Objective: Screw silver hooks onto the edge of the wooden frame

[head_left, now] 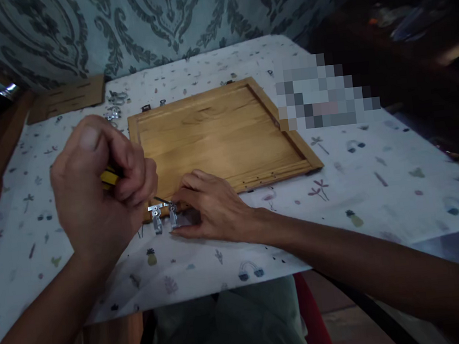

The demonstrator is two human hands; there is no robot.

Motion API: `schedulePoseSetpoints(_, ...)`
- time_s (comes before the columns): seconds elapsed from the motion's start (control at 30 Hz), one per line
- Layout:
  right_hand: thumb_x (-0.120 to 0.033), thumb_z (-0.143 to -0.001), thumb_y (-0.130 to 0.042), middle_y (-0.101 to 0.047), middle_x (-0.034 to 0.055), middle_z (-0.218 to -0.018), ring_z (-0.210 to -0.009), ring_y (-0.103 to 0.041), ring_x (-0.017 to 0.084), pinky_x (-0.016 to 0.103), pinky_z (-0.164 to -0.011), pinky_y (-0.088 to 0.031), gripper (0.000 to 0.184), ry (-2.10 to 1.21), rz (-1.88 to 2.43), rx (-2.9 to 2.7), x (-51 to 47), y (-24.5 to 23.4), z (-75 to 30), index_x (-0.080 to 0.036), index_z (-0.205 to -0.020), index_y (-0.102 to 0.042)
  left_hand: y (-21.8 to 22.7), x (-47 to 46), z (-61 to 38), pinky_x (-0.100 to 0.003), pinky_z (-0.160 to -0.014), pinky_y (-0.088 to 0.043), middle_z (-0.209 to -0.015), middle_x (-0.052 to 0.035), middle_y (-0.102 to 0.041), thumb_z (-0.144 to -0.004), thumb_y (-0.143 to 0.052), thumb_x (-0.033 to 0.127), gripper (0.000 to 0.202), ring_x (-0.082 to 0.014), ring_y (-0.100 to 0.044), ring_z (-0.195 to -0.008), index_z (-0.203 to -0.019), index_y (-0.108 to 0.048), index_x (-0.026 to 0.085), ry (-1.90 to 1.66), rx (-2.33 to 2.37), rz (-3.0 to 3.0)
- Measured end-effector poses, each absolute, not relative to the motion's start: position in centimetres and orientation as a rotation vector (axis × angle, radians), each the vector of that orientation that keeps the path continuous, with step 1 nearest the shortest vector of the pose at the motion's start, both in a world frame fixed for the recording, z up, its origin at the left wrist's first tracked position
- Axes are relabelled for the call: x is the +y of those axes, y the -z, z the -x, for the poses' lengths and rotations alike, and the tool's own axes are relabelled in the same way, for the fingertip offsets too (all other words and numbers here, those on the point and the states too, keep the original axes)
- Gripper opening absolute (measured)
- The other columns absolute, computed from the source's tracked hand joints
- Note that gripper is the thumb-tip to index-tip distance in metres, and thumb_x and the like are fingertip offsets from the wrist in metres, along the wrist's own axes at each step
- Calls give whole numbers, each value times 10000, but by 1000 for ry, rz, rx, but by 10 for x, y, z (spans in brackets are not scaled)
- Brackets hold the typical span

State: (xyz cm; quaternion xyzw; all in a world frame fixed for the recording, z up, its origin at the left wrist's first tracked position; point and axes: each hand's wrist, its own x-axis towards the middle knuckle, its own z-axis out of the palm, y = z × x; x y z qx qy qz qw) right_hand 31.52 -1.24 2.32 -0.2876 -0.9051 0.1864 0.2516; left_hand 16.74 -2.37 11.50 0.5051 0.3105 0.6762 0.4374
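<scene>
My left hand (99, 180) is closed around the yellow and black handle of a screwdriver (110, 177). Its thin dark shaft reaches toward a small silver metal fitting (173, 215) at the near left edge of a framed wooden panel (209, 136). The fingers of my right hand (216, 206) pinch that fitting against the panel's edge. A matching metal fitting (156, 219) sits just left of it, also at the edge. My right hand partly hides the fitting it holds, and I cannot tell whether the screwdriver tip touches a screw.
The table has a white patterned cloth (363, 196). Beyond the panel lie loose metal fittings (114, 110) and a brown cardboard piece (68, 98). A patterned curtain or wall covering (172, 19) rises behind. At the right, a pixelated patch hides something on the cloth.
</scene>
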Motion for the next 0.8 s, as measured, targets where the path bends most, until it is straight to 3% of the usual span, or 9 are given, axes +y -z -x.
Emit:
schedulePoseSetpoints(0.23, -599, -825, -730, -628, 96, -968, -892, -524, 236, 354, -738, -429, 550, -478, 778, -2450, -12, -22, -316, -97, -1047, -738, -118, -29, -170, -270, -346, -161, -545, 9, -346, -947, -498, 185, 388, -73, -186, -371, -563, -550, 194, -1622, 913, -1238)
schedulePoseSetpoints(0.5, -611, -838, -712, -613, 84, -971, -892, -502, 230, 358, -734, -417, 541, -493, 779, -2450, -12, -21, -316, -117, -1057, -723, -115, -29, -172, -295, -345, -148, -495, 25, -284, -940, -513, 212, 360, -102, -176, -369, -592, -604, 212, -1587, 845, -1280)
schedulePoseSetpoints(0.7, -628, -843, -700, -634, 92, -1019, -937, -528, 245, 373, -768, -429, 535, -538, 817, -2469, -13, -23, -316, -140, -1060, -725, -114, -30, -170, -303, -454, -375, -575, -21, -499, -964, -549, 270, 264, -158, -444, -479, -740, -676, 208, -1480, 816, -1369)
schedulePoseSetpoints(0.8, -614, -849, -702, -640, 103, -1064, -964, -537, 251, 377, -786, -434, 528, -553, 813, -2481, -13, -25, -317, -136, -1074, -718, -115, -32, -169, -319, -536, -419, -599, -30, -524, -990, -528, 269, 262, -180, -487, -548, -787, -690, 232, -1389, 913, -1396)
